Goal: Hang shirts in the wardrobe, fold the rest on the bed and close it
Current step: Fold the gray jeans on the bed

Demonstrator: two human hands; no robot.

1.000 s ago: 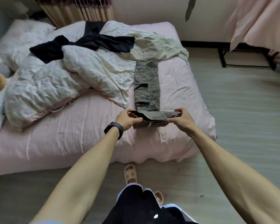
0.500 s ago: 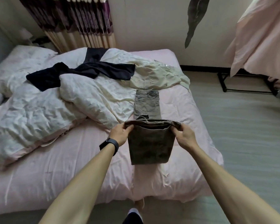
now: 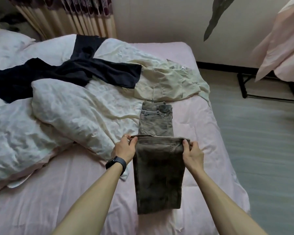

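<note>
Mottled grey-brown jeans point(image 3: 158, 177), pink sheet point(image 3: 75, 192)

Domestic bedroom, low bed point(image 3: 202, 116) with pink sheet, rumpled white duvet point(image 3: 66, 112), white pillow point(image 3: 5, 44), pleated curtains point(image 3: 78, 17) at the head end, clothing strewn on the bedding, pale plank floor point(image 3: 261, 133), plain cream wall point(image 3: 159, 19)

Dim, flat indoor light; soft shadows; wide-angle bending at edges; slight blur throughout.
</note>
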